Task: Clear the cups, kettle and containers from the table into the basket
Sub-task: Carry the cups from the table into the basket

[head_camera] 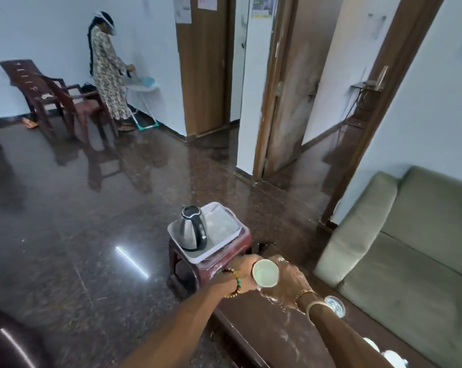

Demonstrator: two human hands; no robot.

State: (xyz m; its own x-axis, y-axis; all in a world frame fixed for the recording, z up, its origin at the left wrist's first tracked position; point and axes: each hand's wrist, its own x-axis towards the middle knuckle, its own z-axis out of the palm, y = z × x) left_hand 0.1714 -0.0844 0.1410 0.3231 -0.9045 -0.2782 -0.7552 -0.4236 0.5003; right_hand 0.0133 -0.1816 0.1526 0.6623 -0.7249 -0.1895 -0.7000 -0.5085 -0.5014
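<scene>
Cup [265, 273] sits upright between my two hands, its open mouth facing up at me, just over the far end of the counter [267, 328]. My left hand [242, 273] has its fingers curled round the left wall of it. My right hand [288, 281] closes on the right wall, the ringed finger bent over the far rim, so both sets of fingers are clamped on the one cup.

What the coming move turns on is where the basket [231, 213] lies: straight ahead and a little to the left of the cup, past the counter's end, resting on a red stool [224, 257] that looks lower than the counter. The kettle [194, 227] already stands in the near-left part of the basket, handle toward me. The bare floor of the basket is to the kettle's right and behind it.

My left hand is the nearer one to the basket, and I judge it could carry the cup forward alone and set it right of the kettle. A glass [335, 306] stands on the counter just beside my right wrist, so that hand is better placed to take it.
</scene>
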